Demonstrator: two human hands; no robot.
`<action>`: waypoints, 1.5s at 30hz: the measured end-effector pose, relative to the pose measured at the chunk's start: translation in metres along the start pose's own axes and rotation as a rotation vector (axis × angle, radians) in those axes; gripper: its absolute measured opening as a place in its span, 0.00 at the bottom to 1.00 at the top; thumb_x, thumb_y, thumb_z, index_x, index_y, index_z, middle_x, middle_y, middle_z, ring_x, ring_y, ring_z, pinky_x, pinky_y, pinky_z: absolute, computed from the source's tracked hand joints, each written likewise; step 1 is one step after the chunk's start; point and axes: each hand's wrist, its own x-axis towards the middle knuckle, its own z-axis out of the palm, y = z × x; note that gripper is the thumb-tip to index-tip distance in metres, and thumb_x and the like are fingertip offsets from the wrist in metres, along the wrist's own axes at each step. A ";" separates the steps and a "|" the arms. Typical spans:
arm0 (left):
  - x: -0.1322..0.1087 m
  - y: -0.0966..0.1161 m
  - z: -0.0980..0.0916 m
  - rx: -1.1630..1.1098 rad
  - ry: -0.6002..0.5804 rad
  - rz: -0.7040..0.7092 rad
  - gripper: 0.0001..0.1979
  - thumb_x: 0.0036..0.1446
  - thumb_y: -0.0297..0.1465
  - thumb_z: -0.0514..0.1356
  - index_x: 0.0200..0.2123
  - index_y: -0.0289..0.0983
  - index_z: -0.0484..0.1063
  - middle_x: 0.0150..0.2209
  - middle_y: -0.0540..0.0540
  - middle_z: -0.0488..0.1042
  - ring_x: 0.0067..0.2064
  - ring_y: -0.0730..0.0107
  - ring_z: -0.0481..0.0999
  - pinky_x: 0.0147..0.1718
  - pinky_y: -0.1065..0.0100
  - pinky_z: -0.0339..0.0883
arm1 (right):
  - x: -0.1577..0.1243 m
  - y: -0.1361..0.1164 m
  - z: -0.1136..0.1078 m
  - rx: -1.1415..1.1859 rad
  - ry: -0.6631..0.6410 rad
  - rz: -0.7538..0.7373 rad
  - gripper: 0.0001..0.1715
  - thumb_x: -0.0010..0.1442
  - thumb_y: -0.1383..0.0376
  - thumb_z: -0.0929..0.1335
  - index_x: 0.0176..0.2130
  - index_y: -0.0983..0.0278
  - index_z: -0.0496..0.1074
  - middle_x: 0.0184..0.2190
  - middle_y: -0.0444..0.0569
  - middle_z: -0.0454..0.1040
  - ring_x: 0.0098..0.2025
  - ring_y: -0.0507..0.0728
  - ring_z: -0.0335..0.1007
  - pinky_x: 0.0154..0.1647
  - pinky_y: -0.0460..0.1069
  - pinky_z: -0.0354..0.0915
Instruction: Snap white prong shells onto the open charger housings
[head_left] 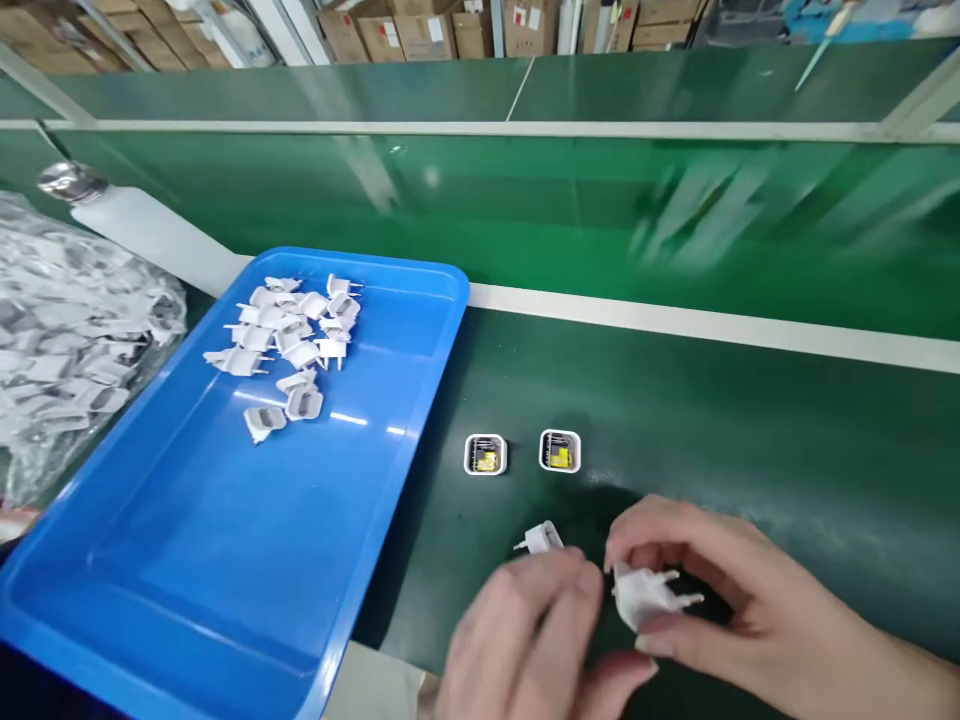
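Note:
My right hand (705,600) pinches a white two-pin plug (643,597) between thumb and fingers, its metal pins pointing right. Just left of it is my left hand (532,640), slightly blurred, with bent fingers and the thumb held apart; no object shows between them. Beyond the left knuckles, another white plug piece (541,538) lies on the green table, partly covered by that hand. Farther back stand two small white open housings, a left one (486,455) and a right one (560,452), with yellow and dark electronic parts inside.
A blue tray (247,520) on the left carries a heap of white plug pieces (289,325). Beside it are a clear bag of similar white parts (67,330) and a white bottle (157,230) with a metal cap. Cardboard boxes (427,35) line the back.

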 end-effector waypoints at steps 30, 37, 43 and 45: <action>0.087 -0.028 0.012 0.002 -0.180 0.130 0.06 0.63 0.23 0.64 0.43 0.34 0.72 0.37 0.46 0.74 0.42 0.56 0.73 0.46 0.49 0.69 | 0.029 -0.008 -0.022 -0.498 0.101 -0.140 0.07 0.74 0.71 0.69 0.51 0.63 0.72 0.41 0.49 0.73 0.38 0.55 0.70 0.37 0.48 0.67; 0.085 -0.030 0.016 -0.021 -0.185 0.133 0.10 0.66 0.25 0.62 0.50 0.33 0.71 0.35 0.48 0.72 0.38 0.59 0.72 0.43 0.52 0.67 | 0.032 0.002 -0.023 -0.449 0.082 -0.118 0.10 0.73 0.72 0.69 0.51 0.61 0.72 0.39 0.47 0.73 0.35 0.55 0.69 0.33 0.48 0.65; 0.086 -0.026 0.027 -0.060 -0.144 0.079 0.07 0.62 0.26 0.66 0.40 0.34 0.70 0.34 0.48 0.71 0.37 0.58 0.70 0.39 0.51 0.67 | 0.029 -0.002 -0.021 -0.544 0.068 -0.206 0.16 0.71 0.75 0.67 0.55 0.61 0.71 0.42 0.51 0.74 0.35 0.59 0.71 0.35 0.52 0.68; 0.085 -0.026 0.028 -0.069 -0.154 0.057 0.07 0.62 0.25 0.66 0.40 0.35 0.69 0.34 0.48 0.71 0.37 0.57 0.70 0.41 0.50 0.67 | 0.027 -0.001 -0.019 -0.544 0.065 -0.215 0.16 0.71 0.75 0.67 0.56 0.62 0.70 0.42 0.52 0.74 0.36 0.59 0.71 0.35 0.53 0.69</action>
